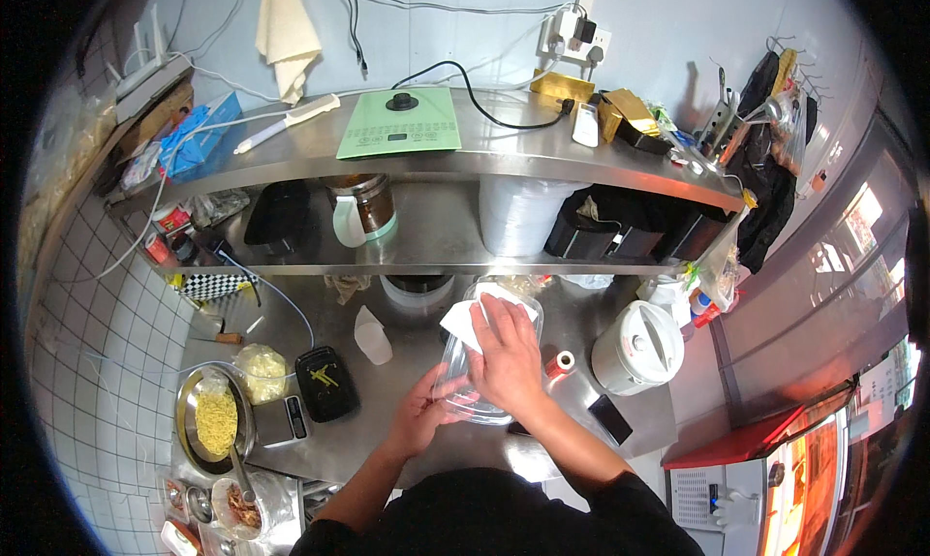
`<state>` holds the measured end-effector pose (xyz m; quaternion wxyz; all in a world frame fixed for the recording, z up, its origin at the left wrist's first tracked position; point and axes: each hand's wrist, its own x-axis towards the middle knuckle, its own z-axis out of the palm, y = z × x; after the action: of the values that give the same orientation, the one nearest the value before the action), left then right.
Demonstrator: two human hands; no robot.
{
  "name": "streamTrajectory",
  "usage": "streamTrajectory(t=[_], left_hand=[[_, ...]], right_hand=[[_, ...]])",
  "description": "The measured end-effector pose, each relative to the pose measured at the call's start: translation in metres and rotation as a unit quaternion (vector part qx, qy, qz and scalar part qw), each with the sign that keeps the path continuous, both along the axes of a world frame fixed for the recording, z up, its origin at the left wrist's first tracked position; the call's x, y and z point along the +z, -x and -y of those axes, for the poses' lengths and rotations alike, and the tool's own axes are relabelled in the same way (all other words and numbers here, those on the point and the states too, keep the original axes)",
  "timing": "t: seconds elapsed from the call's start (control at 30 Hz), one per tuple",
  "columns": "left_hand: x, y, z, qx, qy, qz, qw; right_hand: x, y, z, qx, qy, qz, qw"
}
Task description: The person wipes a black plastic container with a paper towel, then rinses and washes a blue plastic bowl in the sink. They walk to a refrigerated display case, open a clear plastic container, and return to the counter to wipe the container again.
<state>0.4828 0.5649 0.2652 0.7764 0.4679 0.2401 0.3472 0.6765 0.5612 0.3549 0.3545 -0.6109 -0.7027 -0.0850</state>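
My left hand (423,413) grips the near left edge of a clear plastic container or lid (454,371) above the steel worktable. Flat on that clear plastic lies my right hand (508,352), pressing a folded white paper tissue (458,325) against it with the fingers pointing away from me. Part of the plastic is hidden under the hand and tissue. To the right of my right hand stands a small red roll (560,365) with a white end. A dark phone (609,419) rests by the table's near right side.
On the left are a steel bowl of yellow noodles (216,418), a digital scale (280,421) and a black tray with yellow strips (327,384). A white lidded canister (638,347) stands at right. Behind, a steel shelf (429,218) holds stacked plastic containers (519,218).
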Motion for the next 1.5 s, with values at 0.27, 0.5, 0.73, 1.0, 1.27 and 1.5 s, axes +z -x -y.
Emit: streamTrajectory(t=[0.27, 0.5, 0.73, 1.0, 1.27, 1.5], left_hand=[[-0.015, 0.013, -0.022, 0.047, 0.005, -0.036, 0.998], [0.006, 0.018, -0.019, 0.130, 0.086, 0.187, 0.970], [-0.013, 0.012, -0.017, 0.205, 0.054, 0.125, 0.969], [-0.007, 0.012, -0.010, 0.241, 0.112, 0.059, 0.962], [-0.004, 0.021, -0.010, 0.162, 0.079, 0.058, 0.982], [0.005, 0.019, 0.007, 0.157, 0.072, 0.029, 0.984]], right_hand=[[-0.005, 0.028, 0.023, 0.129, 0.084, 0.009, 0.988], [-0.015, 0.042, 0.034, 0.220, 0.093, 0.012, 0.971], [-0.038, 0.024, 0.033, 0.233, 0.068, 0.055, 0.968], [-0.043, -0.015, 0.052, 0.133, 0.038, 0.132, 0.982], [-0.008, -0.037, 0.020, 0.138, 0.034, 0.084, 0.986], [0.005, -0.035, -0.009, 0.111, 0.062, 0.056, 0.990]])
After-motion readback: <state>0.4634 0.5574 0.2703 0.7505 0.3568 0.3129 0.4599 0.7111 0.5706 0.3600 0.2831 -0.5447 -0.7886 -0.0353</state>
